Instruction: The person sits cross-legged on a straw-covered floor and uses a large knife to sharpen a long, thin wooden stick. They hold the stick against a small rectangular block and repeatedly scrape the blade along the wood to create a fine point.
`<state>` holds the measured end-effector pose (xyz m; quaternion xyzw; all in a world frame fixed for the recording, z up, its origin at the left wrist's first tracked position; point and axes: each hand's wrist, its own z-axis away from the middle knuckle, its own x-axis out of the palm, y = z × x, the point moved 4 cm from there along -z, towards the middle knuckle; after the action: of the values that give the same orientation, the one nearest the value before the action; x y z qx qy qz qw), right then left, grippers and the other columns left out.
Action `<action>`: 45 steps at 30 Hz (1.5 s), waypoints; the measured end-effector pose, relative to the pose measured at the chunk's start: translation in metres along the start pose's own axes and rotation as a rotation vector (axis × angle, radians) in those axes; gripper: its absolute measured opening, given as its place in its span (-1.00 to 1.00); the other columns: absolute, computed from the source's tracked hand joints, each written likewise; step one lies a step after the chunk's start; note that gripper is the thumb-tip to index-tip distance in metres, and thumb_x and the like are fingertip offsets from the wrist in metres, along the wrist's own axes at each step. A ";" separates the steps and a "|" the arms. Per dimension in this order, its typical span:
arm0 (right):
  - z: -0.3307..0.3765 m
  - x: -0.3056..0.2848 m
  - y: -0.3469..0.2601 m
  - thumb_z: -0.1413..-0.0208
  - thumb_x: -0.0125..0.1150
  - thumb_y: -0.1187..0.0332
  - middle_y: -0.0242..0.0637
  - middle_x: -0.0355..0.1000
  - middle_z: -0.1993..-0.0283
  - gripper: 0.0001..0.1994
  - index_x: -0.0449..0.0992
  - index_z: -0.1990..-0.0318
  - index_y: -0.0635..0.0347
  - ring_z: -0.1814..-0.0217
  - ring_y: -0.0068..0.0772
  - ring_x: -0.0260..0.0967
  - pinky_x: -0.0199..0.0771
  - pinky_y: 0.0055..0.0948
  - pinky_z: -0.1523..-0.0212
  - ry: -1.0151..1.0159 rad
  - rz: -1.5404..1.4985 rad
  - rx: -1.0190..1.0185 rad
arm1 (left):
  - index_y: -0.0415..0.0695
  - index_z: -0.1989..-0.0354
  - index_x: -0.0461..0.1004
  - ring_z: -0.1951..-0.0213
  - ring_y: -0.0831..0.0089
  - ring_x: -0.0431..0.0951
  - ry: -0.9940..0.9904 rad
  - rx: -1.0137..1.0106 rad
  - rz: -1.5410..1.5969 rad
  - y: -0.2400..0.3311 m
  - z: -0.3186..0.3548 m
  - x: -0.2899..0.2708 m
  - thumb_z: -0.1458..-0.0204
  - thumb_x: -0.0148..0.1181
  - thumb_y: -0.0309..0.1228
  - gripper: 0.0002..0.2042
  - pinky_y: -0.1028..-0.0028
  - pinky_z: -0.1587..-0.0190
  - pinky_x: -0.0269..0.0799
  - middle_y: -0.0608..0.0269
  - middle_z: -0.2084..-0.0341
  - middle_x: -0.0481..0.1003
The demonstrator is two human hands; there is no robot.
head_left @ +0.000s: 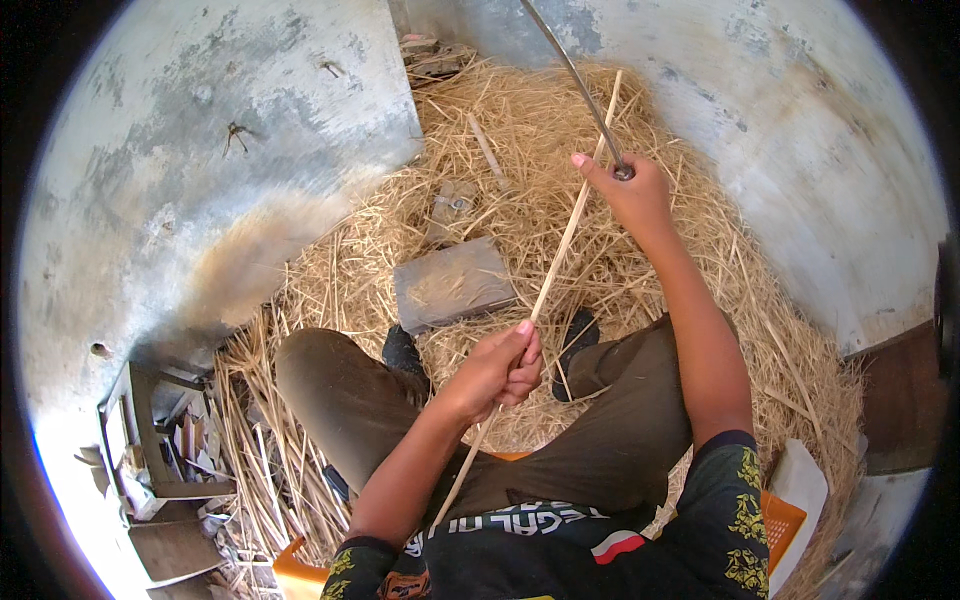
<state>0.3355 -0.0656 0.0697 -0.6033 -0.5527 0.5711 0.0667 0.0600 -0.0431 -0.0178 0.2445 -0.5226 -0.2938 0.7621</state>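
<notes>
My left hand (pixel 497 368) is closed around a long pale wooden strip (pixel 560 255), which looks like split bamboo. The strip slants from my lap up and to the right, its far end above the shavings. My right hand (pixel 637 192) is closed on the near end of a long, thin, dark metal blade or rod (pixel 570 62) that reaches past the top edge of view. The metal crosses the strip near my right thumb; whether they touch there I cannot tell. What my right palm wraps around is mostly hidden.
Shavings (pixel 540 130) cover the floor. A grey block (pixel 455 284) lies before my feet, a smaller block (pixel 450 210) beyond it. Sticks (pixel 275 450) are heaped at left beside a wooden frame (pixel 150 430). Walls (pixel 300 110) stand close around; I sit on an orange seat (pixel 785 530).
</notes>
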 end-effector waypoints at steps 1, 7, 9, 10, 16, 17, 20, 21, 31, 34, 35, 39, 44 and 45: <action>0.003 0.002 -0.005 0.06 0.43 -0.24 -0.55 0.18 0.72 -0.41 0.41 0.64 0.12 0.67 -0.61 0.17 0.15 -0.50 0.63 -0.031 -0.004 -0.010 | -0.03 0.38 0.25 0.69 0.71 -0.04 -0.004 0.001 0.000 0.003 0.000 -0.001 -0.41 -0.23 -0.04 -0.62 0.64 0.70 -0.19 0.54 0.67 0.00; 0.023 0.019 -0.024 0.15 0.49 -0.24 -0.47 0.25 0.70 -0.36 0.41 0.68 0.22 0.62 -0.57 0.17 0.19 -0.44 0.55 -0.174 -0.123 -0.100 | -0.04 0.25 0.28 0.70 0.72 -0.04 0.022 0.085 0.198 0.018 0.007 -0.010 -0.40 -0.20 -0.12 -0.72 0.64 0.71 -0.18 0.55 0.67 0.02; 0.026 0.027 -0.026 0.10 0.51 -0.10 -0.46 0.29 0.68 -0.45 0.47 0.61 0.26 0.60 -0.61 0.20 0.16 -0.46 0.56 -0.195 -0.112 -0.132 | -0.01 0.19 0.24 0.70 0.72 0.01 -0.046 0.117 0.302 0.019 0.007 -0.018 -0.38 -0.17 -0.21 -0.83 0.63 0.70 -0.12 0.53 0.65 0.08; 0.027 0.032 -0.024 0.09 0.50 -0.04 -0.46 0.31 0.67 -0.49 0.48 0.60 0.27 0.60 -0.62 0.21 0.17 -0.46 0.56 -0.223 -0.162 -0.129 | -0.01 0.17 0.24 0.69 0.71 0.02 -0.035 0.141 0.256 0.018 0.006 -0.020 -0.39 -0.17 -0.21 -0.83 0.63 0.69 -0.10 0.52 0.64 0.09; 0.034 0.043 -0.029 0.02 0.39 0.21 -0.39 0.38 0.65 -0.70 0.55 0.48 0.33 0.60 -0.62 0.26 0.25 -0.44 0.54 -0.248 -0.208 -0.172 | 0.00 0.09 0.24 0.64 0.69 0.04 0.145 0.172 0.002 0.020 0.003 -0.006 -0.41 -0.20 -0.14 -0.78 0.64 0.64 -0.05 0.48 0.58 0.13; 0.035 0.041 -0.028 0.02 0.38 0.22 -0.37 0.39 0.65 -0.72 0.56 0.47 0.32 0.61 -0.57 0.28 0.28 -0.42 0.53 -0.235 -0.171 -0.169 | 0.00 0.08 0.24 0.64 0.69 0.04 0.145 0.116 -0.051 0.024 0.010 -0.008 -0.42 -0.21 -0.12 -0.77 0.63 0.63 -0.05 0.48 0.58 0.12; 0.033 0.039 -0.020 0.01 0.34 0.23 -0.24 0.45 0.61 -0.75 0.59 0.42 0.27 0.59 -0.32 0.38 0.36 -0.32 0.49 -0.161 0.053 -0.189 | 0.00 0.11 0.26 0.66 0.70 0.00 0.164 0.069 -0.082 0.023 0.014 -0.011 -0.41 -0.21 -0.08 -0.74 0.63 0.65 -0.11 0.52 0.61 0.09; 0.032 0.039 -0.020 0.00 0.33 0.22 -0.19 0.47 0.59 -0.76 0.61 0.40 0.26 0.58 -0.23 0.42 0.39 -0.27 0.48 -0.130 0.145 -0.201 | 0.00 0.13 0.27 0.66 0.70 -0.01 0.176 0.074 -0.072 0.023 0.015 -0.013 -0.41 -0.20 -0.07 -0.73 0.63 0.65 -0.13 0.53 0.62 0.08; 0.057 0.058 -0.043 -0.05 0.26 0.21 -0.05 0.49 0.54 -0.81 0.62 0.37 0.12 0.47 0.06 0.50 0.46 -0.05 0.41 -0.173 0.383 -0.257 | 0.06 0.42 0.16 0.72 0.73 -0.13 0.099 0.162 0.294 0.029 0.017 -0.029 -0.38 -0.18 -0.16 -0.72 0.60 0.72 -0.29 0.59 0.67 -0.01; 0.060 0.065 -0.046 -0.02 0.25 0.14 -0.09 0.56 0.44 -0.77 0.66 0.26 0.02 0.37 0.02 0.56 0.52 0.00 0.32 -0.269 0.480 -0.180 | 0.07 0.41 0.16 0.72 0.74 -0.13 0.137 0.203 0.257 0.031 0.017 -0.031 -0.38 -0.18 -0.15 -0.72 0.60 0.72 -0.28 0.59 0.67 -0.02; 0.063 0.067 -0.046 -0.02 0.26 0.15 -0.09 0.56 0.45 -0.77 0.66 0.26 0.03 0.37 0.02 0.56 0.52 -0.01 0.32 -0.288 0.481 -0.172 | 0.06 0.41 0.16 0.72 0.74 -0.13 0.146 0.210 0.248 0.032 0.017 -0.032 -0.38 -0.18 -0.15 -0.72 0.60 0.72 -0.28 0.59 0.67 -0.02; 0.074 0.072 -0.050 0.03 0.28 0.20 -0.08 0.55 0.46 -0.79 0.63 0.31 0.10 0.38 0.00 0.56 0.54 -0.07 0.31 -0.284 0.388 -0.302 | 0.06 0.41 0.16 0.72 0.74 -0.12 0.191 0.239 0.233 0.033 0.017 -0.032 -0.39 -0.17 -0.14 -0.71 0.60 0.72 -0.28 0.59 0.67 -0.02; 0.093 0.076 -0.060 0.14 0.32 0.24 -0.09 0.56 0.45 -0.78 0.62 0.34 0.13 0.37 -0.01 0.57 0.56 -0.11 0.29 -0.282 0.329 -0.471 | 0.05 0.40 0.16 0.72 0.74 -0.11 0.212 0.252 0.198 0.035 0.017 -0.033 -0.39 -0.16 -0.13 -0.71 0.60 0.72 -0.27 0.59 0.67 -0.02; 0.095 0.079 -0.062 0.16 0.33 0.25 -0.09 0.56 0.44 -0.78 0.62 0.34 0.13 0.37 -0.01 0.57 0.56 -0.11 0.28 -0.293 0.308 -0.514 | 0.05 0.40 0.16 0.72 0.74 -0.11 0.214 0.257 0.189 0.036 0.017 -0.034 -0.39 -0.16 -0.13 -0.71 0.60 0.72 -0.27 0.59 0.67 -0.02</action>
<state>0.2059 -0.0359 0.0327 -0.5882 -0.5847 0.4972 -0.2550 0.0410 0.0048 -0.0098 0.3192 -0.4925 -0.1241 0.8001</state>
